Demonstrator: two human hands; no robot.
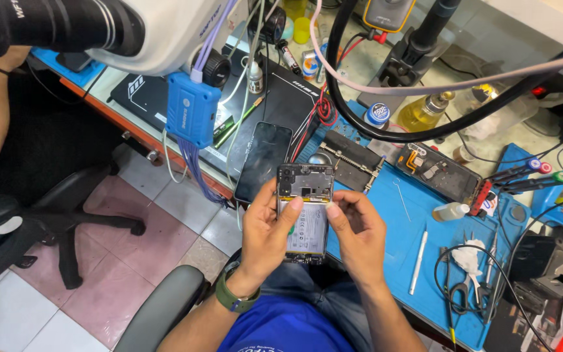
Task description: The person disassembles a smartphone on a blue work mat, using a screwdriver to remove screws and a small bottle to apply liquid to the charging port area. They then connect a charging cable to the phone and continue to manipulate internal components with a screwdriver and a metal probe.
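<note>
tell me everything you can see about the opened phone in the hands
The opened phone has its back cover off, showing a dark upper board section with metal shields and a pale rectangular battery below. It is held roughly upright over the person's lap, at the blue mat's edge. The left hand grips its left side, the right hand its right, fingertips on the battery's top edge.

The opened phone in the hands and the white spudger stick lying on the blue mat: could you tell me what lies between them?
In the head view, the right hand lies between the opened phone and the white spudger stick; beyond it is only bare blue mat.
</note>
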